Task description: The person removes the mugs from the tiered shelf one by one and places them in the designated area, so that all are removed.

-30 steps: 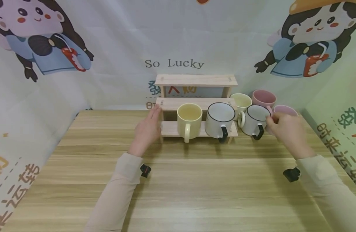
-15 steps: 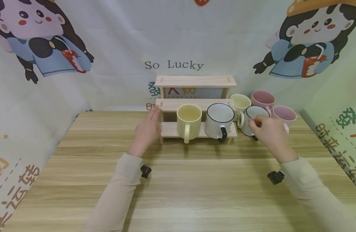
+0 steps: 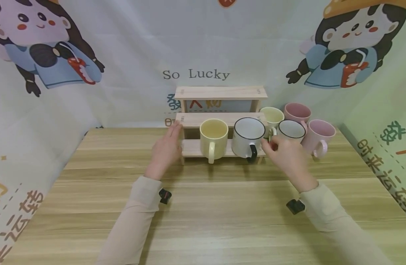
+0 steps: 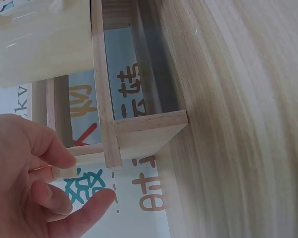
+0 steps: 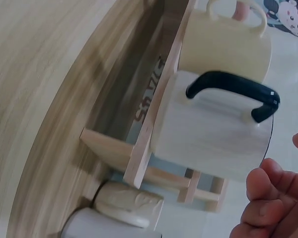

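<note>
A pale wooden tiered rack (image 3: pixel 221 92) stands at the back of the table. My left hand (image 3: pixel 164 152) grips the left end of its middle shelf (image 4: pixel 64 172), the digits bent around the wood in the left wrist view. On the lowest shelf sit a yellow mug (image 3: pixel 207 145) and a white mug with black rim and handle (image 3: pixel 244 141), both handles facing me. My right hand (image 3: pixel 289 158) is at the right side of that white mug, fingers loosely bent and thumb apart, nothing between them. In the right wrist view its fingertips (image 5: pixel 260 183) are right by the mug's rim.
Right of the rack, close together on the table, stand a pale yellow cup (image 3: pixel 271 115), another black-rimmed white mug (image 3: pixel 292 129) partly behind my right hand, a dark pink mug (image 3: pixel 297 111) and a light pink mug (image 3: pixel 320 132). A printed cloth (image 3: pixel 133 55) hangs behind.
My right hand has moved left, from beside the light pink mug, across the white mug on the table, to the white mug on the rack. My left hand stays at the shelf end.
</note>
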`<state>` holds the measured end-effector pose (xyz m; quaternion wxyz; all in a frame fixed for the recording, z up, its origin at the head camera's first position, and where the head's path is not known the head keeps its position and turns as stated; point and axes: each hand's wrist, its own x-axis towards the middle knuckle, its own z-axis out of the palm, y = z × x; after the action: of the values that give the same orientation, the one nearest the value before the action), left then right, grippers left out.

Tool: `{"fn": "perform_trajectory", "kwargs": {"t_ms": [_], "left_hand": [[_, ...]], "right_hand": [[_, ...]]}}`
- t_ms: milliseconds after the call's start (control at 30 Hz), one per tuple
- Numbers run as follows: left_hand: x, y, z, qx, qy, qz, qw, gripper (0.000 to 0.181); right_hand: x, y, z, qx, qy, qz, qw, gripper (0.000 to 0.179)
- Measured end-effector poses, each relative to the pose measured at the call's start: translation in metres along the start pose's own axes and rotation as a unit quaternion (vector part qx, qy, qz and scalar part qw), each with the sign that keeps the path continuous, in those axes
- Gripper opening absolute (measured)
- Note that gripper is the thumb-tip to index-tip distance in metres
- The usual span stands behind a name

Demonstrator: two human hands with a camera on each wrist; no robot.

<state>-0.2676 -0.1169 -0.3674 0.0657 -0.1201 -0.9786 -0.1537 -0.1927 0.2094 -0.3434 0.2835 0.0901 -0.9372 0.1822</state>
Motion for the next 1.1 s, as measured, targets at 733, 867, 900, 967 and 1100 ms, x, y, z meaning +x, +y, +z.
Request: {"fn": "perform_trajectory", "kwargs": {"t_ms": [733, 867, 900, 967, 1100], "left_hand": [[0.0, 0.0, 0.001, -0.005, 0.0, -0.002, 1.0, 0.071], [0.0, 0.0, -0.001, -0.002, 0.002, -0.001, 1.0, 0.07], [0.0, 0.0, -0.001, -0.002, 0.002, 0.0, 1.0, 0.07], [0.0, 0.0, -0.001, -0.002, 0.001, 0.002, 1.0, 0.069], [0.0, -0.001, 0.0, 0.0, 0.004, 0.003, 1.0, 0.069]], "right_hand": [[0.001, -0.031, 0.029, -0.022, -0.037, 0.016, 0.9989, 0.04], [-0.001, -0.032, 0.031, -0.004, -0.022, 0.019, 0.9996, 0.036], [-0.002, -0.031, 0.031, 0.001, -0.017, 0.02, 0.9997, 0.035], [-0.005, -0.03, 0.033, 0.008, -0.005, 0.022, 0.9997, 0.032], [-0.009, -0.026, 0.037, 0.015, 0.027, 0.013, 0.9994, 0.027]]}}
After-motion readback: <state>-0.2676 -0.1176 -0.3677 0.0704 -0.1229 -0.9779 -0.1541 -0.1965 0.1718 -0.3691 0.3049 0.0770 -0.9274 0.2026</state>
